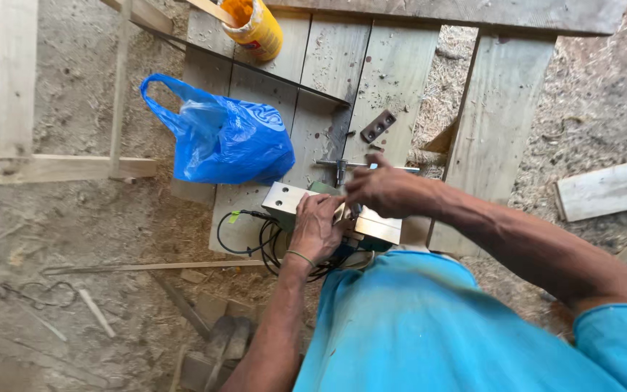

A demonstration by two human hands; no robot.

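Rough outdoor carpentry workshop. Plank workbench [393, 72] w/ wood shavings on it; sawdust-covered ground all round the bench. Timber frame [16, 109] left of bench, loose board [607, 189] to its right. Yellow glue-type pot [255, 29] at bench's far end, blue plastic bag [226, 138] on its left side.

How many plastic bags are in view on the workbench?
1. A blue plastic bag lies on the left side of the plank workbench, just beyond the left hand and below the yellow bottle. Others could be hidden under the person's body.
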